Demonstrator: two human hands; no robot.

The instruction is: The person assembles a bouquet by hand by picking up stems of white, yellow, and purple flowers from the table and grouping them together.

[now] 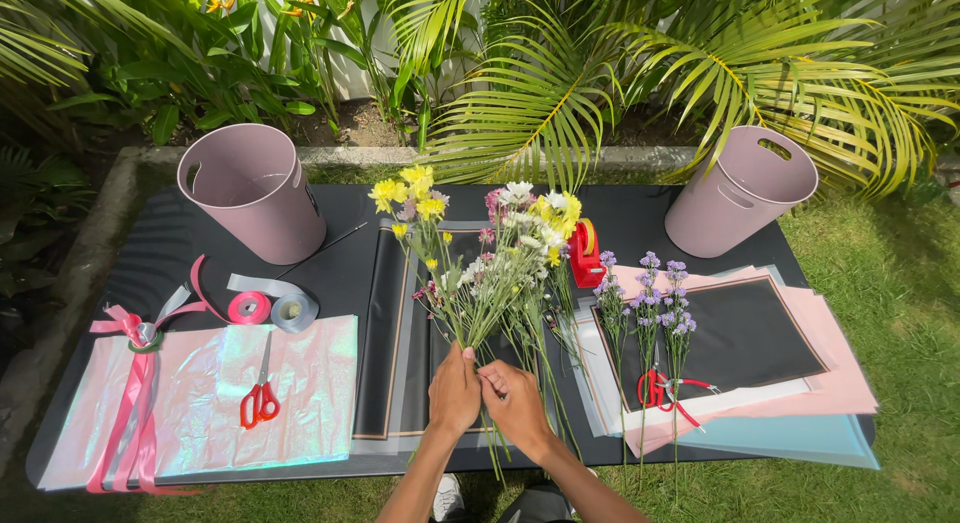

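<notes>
1. Black bench (180, 245) standing on grass, with palm fronds behind it.
2. Mixed bouquet (490, 263) of yellow, white and pink flowers at the bench's centre; left hand (455, 391) and right hand (516, 401) have their fingers clamped on its green stems.
3. Two mauve plastic buckets: one (250, 191) left of the bouquet, one (738, 189) right.
4. Two red scissors: one (260, 395) left on iridescent film (200, 403), one (662, 388) right on paper sheets.
5. Two ribbon rolls (270, 308) left of the bouquet.
</notes>
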